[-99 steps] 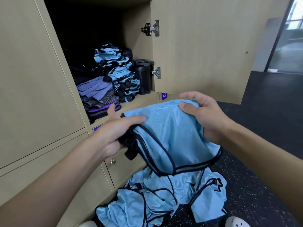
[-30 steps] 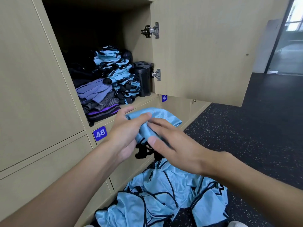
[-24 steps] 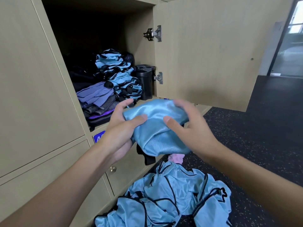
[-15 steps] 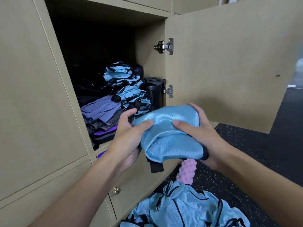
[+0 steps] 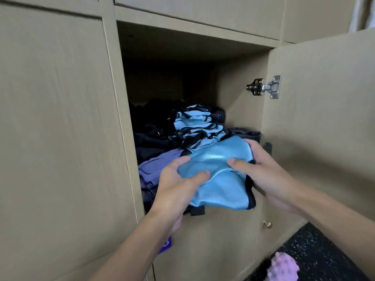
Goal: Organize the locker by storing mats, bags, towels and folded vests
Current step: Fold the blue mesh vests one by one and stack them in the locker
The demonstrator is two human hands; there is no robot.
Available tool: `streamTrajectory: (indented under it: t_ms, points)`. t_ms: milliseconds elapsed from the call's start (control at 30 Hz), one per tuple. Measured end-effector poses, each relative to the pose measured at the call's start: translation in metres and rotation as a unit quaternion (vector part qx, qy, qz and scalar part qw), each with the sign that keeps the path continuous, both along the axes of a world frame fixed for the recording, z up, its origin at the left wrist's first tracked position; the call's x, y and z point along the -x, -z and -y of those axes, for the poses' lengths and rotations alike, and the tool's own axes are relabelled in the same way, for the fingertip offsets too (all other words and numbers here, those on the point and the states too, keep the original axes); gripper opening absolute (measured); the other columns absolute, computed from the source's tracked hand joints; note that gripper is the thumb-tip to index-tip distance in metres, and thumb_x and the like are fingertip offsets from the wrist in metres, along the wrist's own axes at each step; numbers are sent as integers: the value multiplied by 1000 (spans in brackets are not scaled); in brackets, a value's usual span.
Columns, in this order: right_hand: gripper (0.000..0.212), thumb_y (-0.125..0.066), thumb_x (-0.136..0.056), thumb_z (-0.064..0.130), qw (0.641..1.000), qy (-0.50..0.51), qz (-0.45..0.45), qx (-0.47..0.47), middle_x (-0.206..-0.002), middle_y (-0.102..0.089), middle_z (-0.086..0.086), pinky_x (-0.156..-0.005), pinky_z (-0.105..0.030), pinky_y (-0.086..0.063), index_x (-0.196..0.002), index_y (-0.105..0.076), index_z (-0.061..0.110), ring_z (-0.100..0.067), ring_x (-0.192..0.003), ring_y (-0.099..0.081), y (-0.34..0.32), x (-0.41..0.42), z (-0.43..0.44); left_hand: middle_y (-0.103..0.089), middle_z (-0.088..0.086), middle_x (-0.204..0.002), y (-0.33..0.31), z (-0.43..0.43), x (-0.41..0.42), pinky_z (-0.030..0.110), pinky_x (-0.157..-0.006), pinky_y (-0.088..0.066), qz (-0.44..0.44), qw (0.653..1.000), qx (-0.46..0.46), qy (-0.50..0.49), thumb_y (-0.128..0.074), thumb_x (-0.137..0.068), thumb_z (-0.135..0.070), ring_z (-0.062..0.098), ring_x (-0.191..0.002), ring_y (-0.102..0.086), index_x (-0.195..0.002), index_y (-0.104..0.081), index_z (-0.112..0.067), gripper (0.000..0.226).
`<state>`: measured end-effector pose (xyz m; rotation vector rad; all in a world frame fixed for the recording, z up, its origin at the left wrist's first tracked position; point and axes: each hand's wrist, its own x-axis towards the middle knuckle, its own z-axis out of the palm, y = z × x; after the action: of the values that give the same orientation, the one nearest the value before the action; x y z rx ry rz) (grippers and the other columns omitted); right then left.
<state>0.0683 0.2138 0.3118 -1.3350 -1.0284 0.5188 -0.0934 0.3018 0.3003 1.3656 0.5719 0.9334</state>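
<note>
While both grips clasp a folded blue vest (image 5: 219, 179) at the mouth of the open locker (image 5: 239, 94), the left grip (image 5: 178, 185) pinches its near-left edge, thumb on top, and the right grip (image 5: 265, 171) curls round its right side. Just beyond the grips rises a stack (image 5: 198, 126) of like vests; purple cloths (image 5: 156, 165) lie left of the left grip, and a black container (image 5: 246, 133) sits behind the right. The satin-like fabric looks light, limp and slippery, so the fold will likely slump unless held at both sides with support beneath, clear of the black strap (image 5: 197, 210) hanging below. A purple tag (image 5: 165, 243) under the left forearm is mostly hidden; no writing can be read.
</note>
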Motion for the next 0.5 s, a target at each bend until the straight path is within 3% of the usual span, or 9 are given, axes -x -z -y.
streamTrajectory:
  t_ms: [100,167,300,367,433,467,500]
  points:
    - [49,-73,-86,14,994,-31,102,14,-110,-69,16,-86,-15,-50,-127,-52,33,3,-100,-65,-11,-7,-36,-71,-10,-98,-11,-27,-2,14,-70,-55,-14,988,-110,-104,-77,-82,-8,3,-83,-70,-117,-55,-31,47]
    - [50,-76,-84,14,985,-20,171,-7,-110,-68,16,-78,-6,-46,-124,-54,34,8,-97,-63,-17,-10,-61,-52,-10,-123,-15,-42,-6,1,-71,-45,-76,956,-212,-187,-76,-83,-14,1,-99,-60,-135,-50,-26,60]
    - [49,-78,-82,23,971,-13,230,-56,-117,-62,11,-89,-16,-46,-123,-54,36,2,-106,-59,-26,-18,-107,-21,-4,-151,-23,-63,-15,-11,-77,-25,-159,885,-328,-291,-70,-88,-17,-2,-118,-34,-150,-36,-16,70]
    - [51,-77,-82,27,963,-6,260,-70,-119,-56,8,-91,-12,-43,-128,-54,31,0,-110,-54,-32,-18,-128,-13,-2,-155,-28,-76,-16,-4,-92,-26,-177,845,-371,-342,-66,-90,-20,7,-131,-34,-147,-38,-11,64]
    - [49,-76,-83,32,949,-15,308,-70,-118,-51,4,-91,-15,-43,-126,-53,28,-4,-107,-51,-36,-13,-148,8,0,-161,-27,-90,-19,21,-119,-19,-252,788,-400,-394,-59,-95,-28,19,-151,-6,-149,-30,-3,67]
    - [52,-74,-84,38,927,-13,373,-43,-120,-46,2,-93,-20,-42,-129,-50,25,-9,-107,-50,-36,-8,-157,18,4,-162,-23,-96,-21,32,-124,-7,-313,752,-409,-411,-56,-97,-31,22,-152,9,-152,-23,0,71]
    - [60,-69,-86,47,881,11,473,-6,-127,-39,1,-97,-25,-39,-135,-45,22,-14,-112,-46,-33,-5,-165,20,11,-162,-16,-100,-23,36,-124,3,-369,719,-415,-417,-54,-98,-32,25,-152,15,-153,-20,2,73]
